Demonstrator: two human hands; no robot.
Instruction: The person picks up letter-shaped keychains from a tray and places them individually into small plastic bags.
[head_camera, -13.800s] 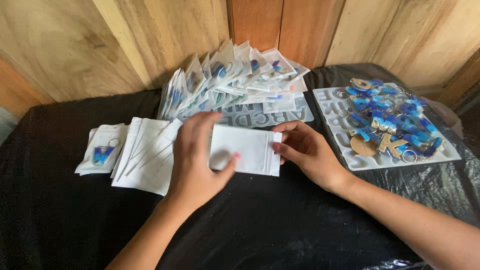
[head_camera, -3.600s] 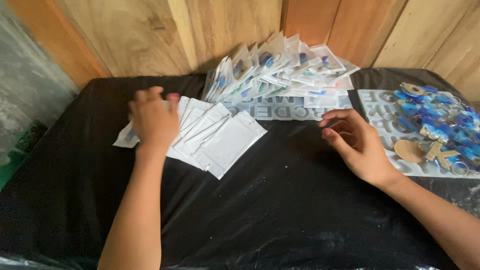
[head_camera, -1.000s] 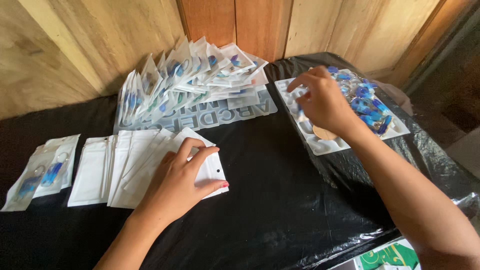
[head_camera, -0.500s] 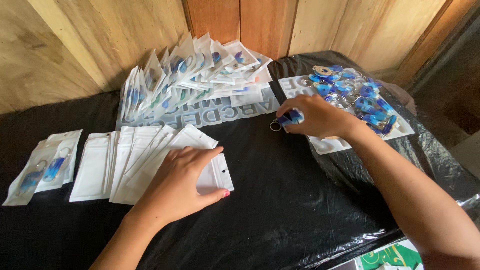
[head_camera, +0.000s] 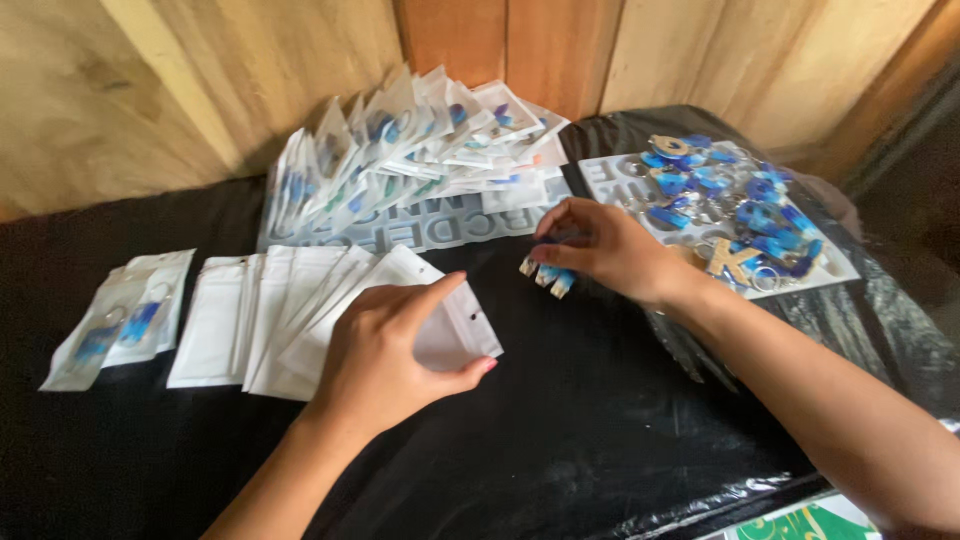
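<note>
At the far left, two filled clear plastic pouches with blue pieces inside lie flat on the crinkled, glossy black plastic table cover. Just beside them spreads a fanned row of flat white empty pouches. The left hand rests on the rightmost one, a white glossy zip pouch with a small hang hole, thumb and fingers pinched on its edges. Behind, a heap of filled clear pouches leans against the wooden plank wall, overlapping a translucent letter mould sheet. The right hand has its fingers closed on a small blue resin keychain piece, held just above the cover; its shape is mostly hidden. Further right, a pile of blue resin charms covers a second mould tray, individual pieces hard to tell apart.
</note>
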